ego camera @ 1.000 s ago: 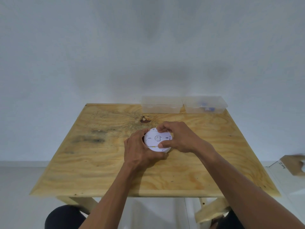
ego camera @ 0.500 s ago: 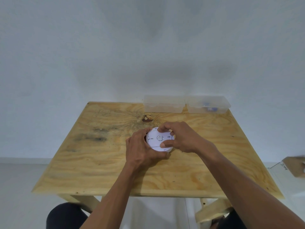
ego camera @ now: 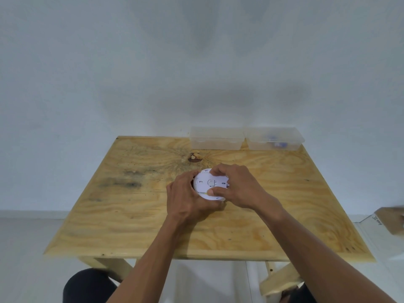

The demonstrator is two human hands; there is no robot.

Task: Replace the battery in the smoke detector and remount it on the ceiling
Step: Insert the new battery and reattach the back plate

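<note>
A round white smoke detector point(ego camera: 205, 185) is held just above the middle of the wooden table point(ego camera: 131, 215), its flat marked face tilted toward me. My left hand point(ego camera: 185, 197) wraps around its left and lower rim from below. My right hand point(ego camera: 238, 186) grips its right side, fingers curled over the top edge and thumb pressing on the face near the lower rim. The detector's underside and any battery are hidden.
Two clear plastic boxes stand side by side at the table's far edge, the left box point(ego camera: 216, 138) and the right box point(ego camera: 274, 138), which holds a small bluish item. A cardboard piece point(ego camera: 391, 221) lies off the table at the right. A white wall rises behind.
Both hands stay on the detector at the same spot. The markings on its face have turned a little between the frames, and the right thumb has shifted slightly on it.
</note>
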